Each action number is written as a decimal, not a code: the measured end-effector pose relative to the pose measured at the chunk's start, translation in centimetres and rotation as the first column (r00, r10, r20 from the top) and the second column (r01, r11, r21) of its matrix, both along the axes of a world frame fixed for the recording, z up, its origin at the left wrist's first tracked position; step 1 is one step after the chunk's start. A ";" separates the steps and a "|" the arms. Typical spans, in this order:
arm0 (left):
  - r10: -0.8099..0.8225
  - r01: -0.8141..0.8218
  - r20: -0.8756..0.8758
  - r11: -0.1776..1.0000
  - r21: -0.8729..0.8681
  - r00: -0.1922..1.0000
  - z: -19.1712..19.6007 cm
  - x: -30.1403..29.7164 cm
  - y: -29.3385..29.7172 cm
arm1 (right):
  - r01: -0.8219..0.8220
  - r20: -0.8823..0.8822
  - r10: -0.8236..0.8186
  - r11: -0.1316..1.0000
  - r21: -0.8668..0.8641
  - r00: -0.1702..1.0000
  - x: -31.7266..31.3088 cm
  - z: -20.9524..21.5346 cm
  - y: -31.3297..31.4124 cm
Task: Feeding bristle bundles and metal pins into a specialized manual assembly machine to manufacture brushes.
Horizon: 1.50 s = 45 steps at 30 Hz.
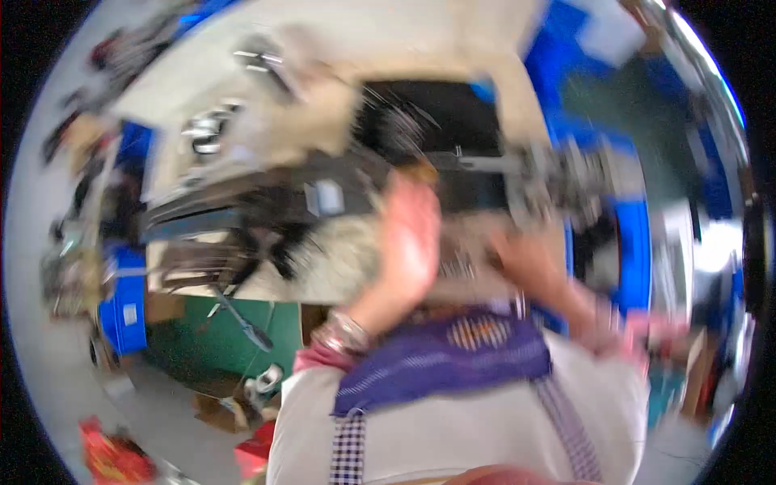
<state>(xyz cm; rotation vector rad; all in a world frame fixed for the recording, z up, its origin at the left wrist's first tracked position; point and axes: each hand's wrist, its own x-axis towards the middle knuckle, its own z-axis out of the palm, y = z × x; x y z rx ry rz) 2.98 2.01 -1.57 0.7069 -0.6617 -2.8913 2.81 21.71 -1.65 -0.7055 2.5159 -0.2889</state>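
From where I stand, the person is bent over a beige desk (323,117), both hands blurred with motion. The left hand (411,238) reaches forward over the middle, its tips near a small orange-brown patch (423,171) that I can't make out; whether those fingers are closed on anything, I cannot tell. The right hand (521,259) is lower and to the right, near a grey metal mechanism (529,182) on the desk's right side; its fingers are too smeared to read either.

A long dark strip (267,190) runs across the desk to the left of the left hand, with a small pale square (327,197) on it. Beyond the hands lies a black panel (465,113). A whitish heap (339,259) sits just left of the left wrist, and a tool with a blue-grey handle (255,333) juts past the near edge. The person wears a purple apron (428,368); a blue crate (640,250) stands off to the right.
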 end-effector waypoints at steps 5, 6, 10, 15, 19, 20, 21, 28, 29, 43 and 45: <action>-0.410 0.414 0.067 0.887 -0.205 0.910 -4.6 -1.9 2.0 | 0.071 -0.184 -0.148 0.926 -0.371 0.972 2.6 -7.1 5.4; -0.472 0.466 -0.006 0.873 -0.144 0.882 -4.4 -1.1 1.7 | 0.050 -0.184 -0.119 0.938 -0.344 0.976 2.0 -10.0 6.3; -0.641 0.574 -0.252 0.764 -0.294 0.725 -2.4 7.2 -6.1 | 0.112 -0.132 -0.215 0.836 -0.537 0.968 2.4 -5.8 4.3; 0.443 0.388 -0.030 -0.814 -0.431 0.896 -0.3 13.2 -14.1 | -0.063 -0.403 -0.268 0.762 -0.644 0.875 1.5 -5.0 4.1; 0.900 0.791 0.153 -0.266 -0.551 0.409 -4.4 21.4 -25.5 | -0.197 -0.377 -0.169 0.623 -0.757 0.911 0.1 -2.6 3.9; 0.893 0.740 0.338 0.007 -0.673 0.298 -1.9 21.7 -25.6 | -0.123 -0.267 -0.130 0.648 -0.752 0.955 -0.3 -2.8 4.2; 0.903 0.738 0.335 0.030 -0.674 0.269 -3.1 22.9 -26.4 | -0.145 -0.269 -0.099 0.641 -0.754 0.958 -0.6 -1.6 3.3; 0.791 0.505 0.192 -0.166 -0.847 0.581 -6.1 18.5 -20.9 | 0.040 -0.139 -0.280 0.550 -0.834 0.950 -2.4 -0.1 -0.9; 0.669 0.384 -0.103 -0.538 -0.750 0.736 -6.1 17.5 -20.3 | -0.079 -0.238 -0.193 0.595 -0.799 0.952 -2.7 0.7 -1.3; -0.542 0.428 0.328 0.064 -0.902 0.774 1.8 8.3 -5.2 | -0.530 -0.494 0.210 0.472 -0.705 0.844 -3.8 8.4 -7.1; -0.370 0.150 0.047 0.255 -0.955 0.928 -0.2 9.1 -6.3 | -0.345 -0.402 0.020 0.555 -0.757 0.915 -4.5 7.6 -6.3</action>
